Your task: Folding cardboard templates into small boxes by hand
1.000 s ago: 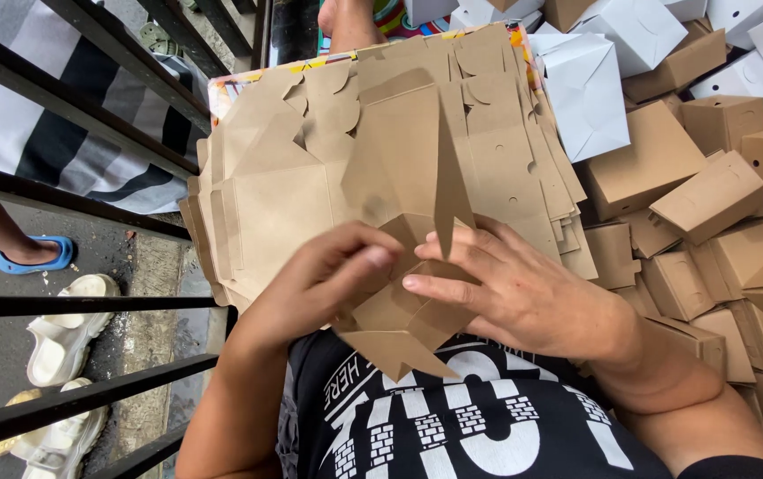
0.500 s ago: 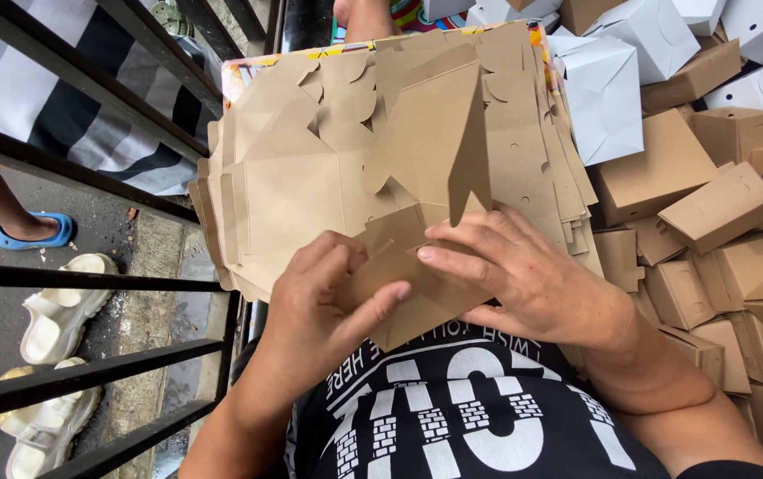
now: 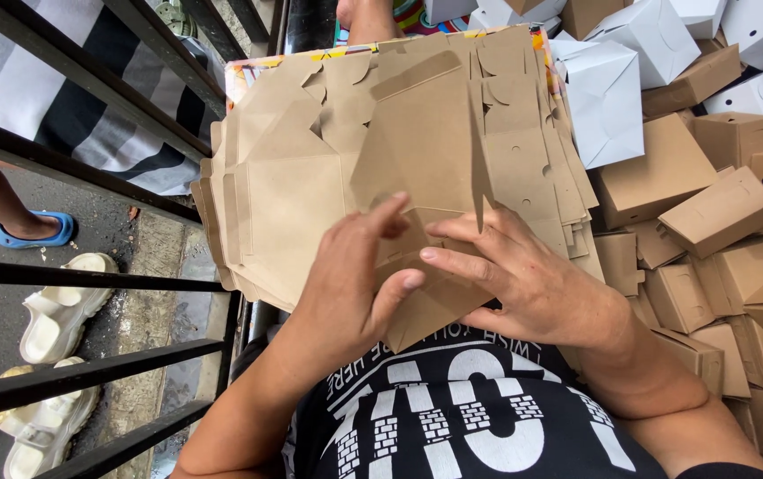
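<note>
A brown flat cardboard box blank (image 3: 430, 133) stands partly folded on top of a stack of flat brown blanks (image 3: 284, 204) lying across my lap. My left hand (image 3: 355, 279) grips its lower left part, thumb on the front and fingers curled on the panel. My right hand (image 3: 523, 284) holds the lower right part, fingers spread over the fold. One side panel rises upright between the hands. The near bottom edge of the blank is hidden behind my hands.
A heap of folded brown boxes (image 3: 718, 213) fills the right side, with white folded boxes (image 3: 607, 89) behind it. Black metal railing bars (image 3: 80, 279) run along the left. Beyond them are white sandals (image 3: 53, 306) and another person's foot in a blue sandal (image 3: 27, 232).
Both hands have closed in on the blank's lower part. Its panels have been folded further up, and the view has shifted slightly.
</note>
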